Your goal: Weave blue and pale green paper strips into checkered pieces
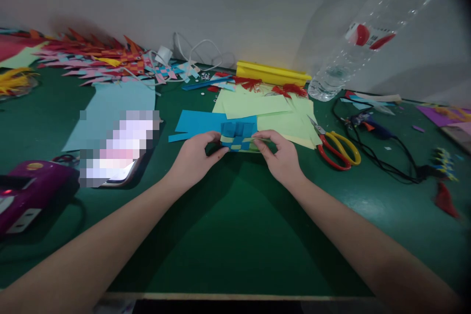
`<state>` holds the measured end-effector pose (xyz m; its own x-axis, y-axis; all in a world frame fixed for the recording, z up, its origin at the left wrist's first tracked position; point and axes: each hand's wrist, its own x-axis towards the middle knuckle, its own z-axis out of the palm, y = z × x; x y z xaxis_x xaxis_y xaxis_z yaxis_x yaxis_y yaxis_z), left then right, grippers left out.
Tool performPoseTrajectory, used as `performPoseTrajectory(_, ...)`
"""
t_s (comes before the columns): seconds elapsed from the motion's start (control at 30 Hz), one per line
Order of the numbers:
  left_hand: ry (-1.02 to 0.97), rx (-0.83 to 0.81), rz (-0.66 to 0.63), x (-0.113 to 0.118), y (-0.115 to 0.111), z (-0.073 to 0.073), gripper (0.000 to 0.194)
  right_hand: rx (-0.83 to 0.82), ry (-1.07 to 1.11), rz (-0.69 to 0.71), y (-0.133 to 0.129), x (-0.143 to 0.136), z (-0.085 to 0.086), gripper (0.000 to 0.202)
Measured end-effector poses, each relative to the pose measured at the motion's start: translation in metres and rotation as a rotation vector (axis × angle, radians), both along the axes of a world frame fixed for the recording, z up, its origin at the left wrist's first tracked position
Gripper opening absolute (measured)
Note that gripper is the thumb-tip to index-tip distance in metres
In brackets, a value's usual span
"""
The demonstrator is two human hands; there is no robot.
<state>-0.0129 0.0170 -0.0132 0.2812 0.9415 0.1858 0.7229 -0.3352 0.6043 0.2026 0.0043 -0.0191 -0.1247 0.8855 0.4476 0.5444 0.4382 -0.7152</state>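
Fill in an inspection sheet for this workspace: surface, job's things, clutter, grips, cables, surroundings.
Surface: green table, front edge in view.
Job's things: blue and light green woven paper piece between the hands; blue paper and light green sheets behind it; scissors to the right.
Clutter: phone and purple device at left; colorful paper pieces, yellow bar and clear bottle toward the back.
Grips: left grip and right grip pinch opposite sides of the woven piece.
Cables: white cable near the wall; black cable at right.
Surroundings: pale wall behind; other people, nothing seen.
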Motion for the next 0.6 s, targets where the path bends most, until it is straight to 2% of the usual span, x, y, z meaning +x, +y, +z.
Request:
performPoseTrajectory(0.4,0.007,-0.032,-0.051,0.0001,0.0016,0.0026,0.025,0.062,-0.058,0.042,-0.0004,-0.0007,-0.0008,0.013)
performPoseTrajectory(0.6,-0.011,0.013,-0.095,-0.0009,0.0043,0.0000,0.024,0.085,-0.086,0.032,0.0007,-0.0003,-0.0028,0.013)
